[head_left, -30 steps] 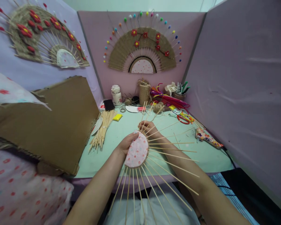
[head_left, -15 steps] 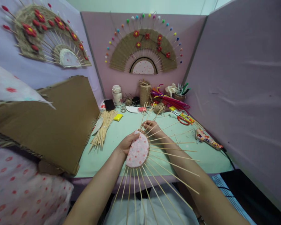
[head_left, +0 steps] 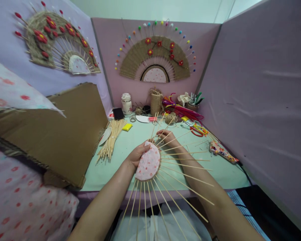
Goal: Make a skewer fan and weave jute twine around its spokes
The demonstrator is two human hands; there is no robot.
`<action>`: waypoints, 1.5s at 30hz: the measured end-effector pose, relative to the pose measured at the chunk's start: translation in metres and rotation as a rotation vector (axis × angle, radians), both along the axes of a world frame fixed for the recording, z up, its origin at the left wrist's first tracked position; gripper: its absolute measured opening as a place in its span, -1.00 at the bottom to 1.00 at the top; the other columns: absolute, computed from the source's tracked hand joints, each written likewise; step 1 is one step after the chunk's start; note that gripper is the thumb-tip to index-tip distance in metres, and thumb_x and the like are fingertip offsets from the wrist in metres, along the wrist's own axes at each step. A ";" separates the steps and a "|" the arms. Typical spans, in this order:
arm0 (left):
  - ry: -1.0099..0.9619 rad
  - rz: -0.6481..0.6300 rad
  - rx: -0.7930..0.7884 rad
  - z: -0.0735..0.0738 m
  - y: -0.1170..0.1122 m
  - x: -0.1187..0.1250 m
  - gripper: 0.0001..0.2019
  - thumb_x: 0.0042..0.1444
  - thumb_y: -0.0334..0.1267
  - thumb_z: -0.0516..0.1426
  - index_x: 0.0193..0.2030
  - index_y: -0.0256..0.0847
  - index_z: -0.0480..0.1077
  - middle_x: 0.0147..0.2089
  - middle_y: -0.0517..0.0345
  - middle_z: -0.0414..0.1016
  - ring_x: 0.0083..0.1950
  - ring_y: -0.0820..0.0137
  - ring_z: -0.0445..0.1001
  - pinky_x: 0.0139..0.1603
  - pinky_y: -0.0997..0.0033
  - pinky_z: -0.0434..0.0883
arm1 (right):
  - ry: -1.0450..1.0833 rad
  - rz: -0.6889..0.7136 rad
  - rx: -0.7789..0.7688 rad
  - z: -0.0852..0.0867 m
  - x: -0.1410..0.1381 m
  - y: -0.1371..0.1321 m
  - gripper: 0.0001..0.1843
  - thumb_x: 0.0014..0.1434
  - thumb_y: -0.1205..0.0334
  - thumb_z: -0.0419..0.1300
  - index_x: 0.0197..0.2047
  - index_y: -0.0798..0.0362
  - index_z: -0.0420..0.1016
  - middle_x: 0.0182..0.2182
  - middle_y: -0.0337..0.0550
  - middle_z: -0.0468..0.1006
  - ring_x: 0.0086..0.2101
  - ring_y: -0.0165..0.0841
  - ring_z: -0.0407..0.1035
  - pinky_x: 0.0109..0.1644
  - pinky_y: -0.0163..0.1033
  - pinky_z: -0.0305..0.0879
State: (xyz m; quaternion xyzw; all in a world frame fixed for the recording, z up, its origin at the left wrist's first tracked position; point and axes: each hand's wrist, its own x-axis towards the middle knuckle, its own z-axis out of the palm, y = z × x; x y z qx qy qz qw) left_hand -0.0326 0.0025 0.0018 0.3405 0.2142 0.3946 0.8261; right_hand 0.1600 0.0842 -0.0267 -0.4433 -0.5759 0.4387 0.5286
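My left hand [head_left: 138, 153] grips the flat edge of a half-round fan base [head_left: 148, 164], its thumb lying on the pink dotted cloth. Thin bamboo sticks [head_left: 184, 164] fan out from the curved rim toward the right and down over my lap. Beyond the base's upper end, my right hand [head_left: 166, 137] is closed with the fingertips pinched among the upper sticks. A thin strand of twine [head_left: 155, 139] seems to run between those fingertips and the rim, though the detail is small.
A bundle of sticks [head_left: 112, 137] lies left beside a cardboard sheet [head_left: 52, 140]. Along the back stand a jar [head_left: 126, 103] and a twine roll [head_left: 156, 102]. Scissors [head_left: 198, 130] and a glue gun [head_left: 222, 152] lie right. Finished fans [head_left: 132, 62] hang on the walls.
My right hand has drawn slightly away from the base's upper end, to the right. The left hand keeps its hold on the base. The camera view has shifted a little.
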 end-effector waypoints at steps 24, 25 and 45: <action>-0.114 -0.014 -0.056 0.004 -0.003 0.002 -0.87 0.03 -0.34 0.20 -0.26 -0.33 0.41 -0.37 0.01 0.57 -0.36 0.33 0.56 -0.26 0.36 0.47 | -0.111 0.057 0.075 0.020 -0.015 0.007 -0.83 -0.17 0.17 0.29 -0.50 0.09 0.51 -0.51 -0.16 0.53 -0.46 -0.34 0.36 -0.31 -0.21 0.29; -0.113 -0.017 -0.051 0.003 -0.002 0.002 -0.86 0.04 -0.34 0.20 -0.25 -0.33 0.41 -0.35 0.00 0.57 -0.35 0.32 0.56 -0.25 0.35 0.47 | -0.127 0.057 0.084 0.021 -0.011 0.008 -0.84 -0.18 0.17 0.29 -0.51 0.08 0.51 -0.52 -0.18 0.53 -0.47 -0.34 0.36 -0.31 -0.21 0.29; -0.079 -0.074 0.003 0.005 -0.005 0.003 -0.81 0.02 -0.32 0.21 -0.22 -0.36 0.41 -0.26 -0.06 0.56 -0.27 0.28 0.57 -0.20 0.30 0.46 | -0.129 -0.088 0.329 0.096 0.029 0.041 -0.76 -0.09 0.10 0.30 -0.36 0.07 0.56 -0.41 -0.16 0.55 -0.37 -0.35 0.37 -0.24 -0.23 0.28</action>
